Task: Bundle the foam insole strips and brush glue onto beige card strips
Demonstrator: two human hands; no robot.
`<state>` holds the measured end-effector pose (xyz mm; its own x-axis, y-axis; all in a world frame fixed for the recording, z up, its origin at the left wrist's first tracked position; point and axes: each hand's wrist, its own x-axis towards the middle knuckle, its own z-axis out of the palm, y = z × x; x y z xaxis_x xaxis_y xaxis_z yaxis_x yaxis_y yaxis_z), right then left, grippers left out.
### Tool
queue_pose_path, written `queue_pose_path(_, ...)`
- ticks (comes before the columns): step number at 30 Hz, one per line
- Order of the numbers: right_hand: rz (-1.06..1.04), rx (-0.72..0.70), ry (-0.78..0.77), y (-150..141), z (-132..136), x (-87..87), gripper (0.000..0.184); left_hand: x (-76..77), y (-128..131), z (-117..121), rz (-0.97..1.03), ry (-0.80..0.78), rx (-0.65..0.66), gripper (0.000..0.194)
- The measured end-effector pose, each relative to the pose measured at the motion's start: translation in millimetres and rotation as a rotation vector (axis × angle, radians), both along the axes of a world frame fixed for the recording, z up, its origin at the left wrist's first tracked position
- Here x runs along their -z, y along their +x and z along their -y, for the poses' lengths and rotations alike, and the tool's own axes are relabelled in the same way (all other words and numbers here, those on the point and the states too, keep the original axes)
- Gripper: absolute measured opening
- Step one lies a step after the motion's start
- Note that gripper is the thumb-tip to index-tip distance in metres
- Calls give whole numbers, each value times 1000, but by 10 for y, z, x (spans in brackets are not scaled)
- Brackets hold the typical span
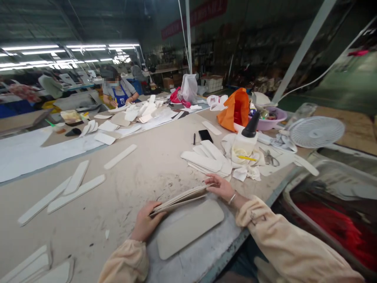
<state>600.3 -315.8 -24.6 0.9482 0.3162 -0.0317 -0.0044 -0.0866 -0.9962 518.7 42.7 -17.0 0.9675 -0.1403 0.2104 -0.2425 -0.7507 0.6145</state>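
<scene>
Between my two hands, a thin stack of long beige panels (182, 197) with rounded corners is held on edge, tilted, above the table. My left hand (147, 221) is closed around its left end, thumb on the near side. At the other end, the fingers of my right hand (219, 186) grip the upper corner. A single beige panel (191, 229) lies flat just in front of me on a greyish sheet (229, 232). Beyond my right hand rests a fanned pile of white panels (206, 157).
Loose white strips (76, 194) lie to the left. A white bottle with a black cap (246, 139), scissors (270, 157), a phone (205, 136), an orange bag (235, 110) and a fan (316, 131) stand or lie right. A co-worker (119, 92) sits across the table.
</scene>
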Motion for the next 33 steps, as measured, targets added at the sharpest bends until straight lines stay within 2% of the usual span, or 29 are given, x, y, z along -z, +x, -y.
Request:
queue_pose_path(3,95,-19,-100,-38,3,-11,54,6,51,41,-25,-45,-39,29)
queue_pose_path(5,146,-55,-167,-39,-43,-29,63,6,72,101,-27,-74,-24,26)
queue_pose_path(7,184,-84,-230,-11,-116,-43,82,20,82,166,-30,-100,-6,25)
queue_pose_path(9,208,-97,-287,40,-200,-48,87,47,88,219,-29,-123,-8,28)
queue_pose_path(12,231,-91,-356,130,-312,-50,70,74,111,267,-64,-146,-71,32)
queue_pose_path(14,239,-70,-398,173,-370,-74,58,36,137,289,-153,-171,-143,35)
queue_pose_path(16,240,-36,-439,182,-410,-148,47,-79,155,303,-269,-224,-243,39)
queue_pose_path(19,250,11,-479,97,-406,-386,43,-389,116,295,-430,-378,-356,46)
queue_pose_path(21,266,15,-480,-30,-350,-599,44,-630,26,275,-521,-493,-351,50)
queue_pose_path(23,266,-1,-488,-202,-267,-788,44,-829,-102,269,-587,-520,-324,53)
queue_pose_path(25,224,-17,-541,-391,-188,-891,42,-930,-240,299,-613,-435,-310,53)
queue_pose_path(27,146,-23,-637,-554,-141,-883,42,-913,-353,372,-607,-300,-295,50)
queue_pose_path(30,66,-16,-740,-676,-142,-720,41,-739,-432,522,-551,-78,-254,45)
queue_pose_path(33,67,18,-765,-684,-192,-539,41,-593,-447,635,-473,134,-235,47)
